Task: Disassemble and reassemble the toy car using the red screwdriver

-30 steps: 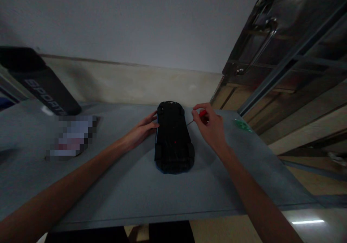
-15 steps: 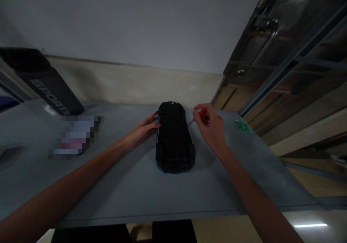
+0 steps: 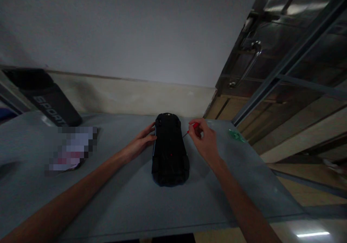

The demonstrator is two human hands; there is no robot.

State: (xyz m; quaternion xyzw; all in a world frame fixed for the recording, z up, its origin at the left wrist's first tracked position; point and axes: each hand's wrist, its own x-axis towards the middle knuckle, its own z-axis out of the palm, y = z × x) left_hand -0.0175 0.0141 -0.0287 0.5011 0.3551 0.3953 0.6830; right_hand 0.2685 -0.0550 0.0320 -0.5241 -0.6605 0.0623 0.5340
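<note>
A toy car [image 3: 170, 149] lies upside down on the grey table, its black underside facing up and a blue edge showing along its side. My left hand [image 3: 142, 140] grips the car's left side, with the fingertips partly hidden behind it. In my right hand [image 3: 204, 136], closed in a pinch, is a screwdriver with a red handle [image 3: 193, 126]. Its thin shaft slants down to the left, with the tip close to the car's right edge; whether it touches, I cannot tell.
A dark sports bottle [image 3: 51, 98] stands at the back left, with a blurred-out flat item [image 3: 73, 149] in front of it. Crumpled green plastic [image 3: 236, 135] lies on the table [image 3: 130, 203] to the right. Behind are a wall [image 3: 135, 95] and a metal door handle [image 3: 248, 66].
The whole scene has shifted lower and slightly left in view as the head tilted. Both hands keep their holds, and the screwdriver stays beside the car's right edge.
</note>
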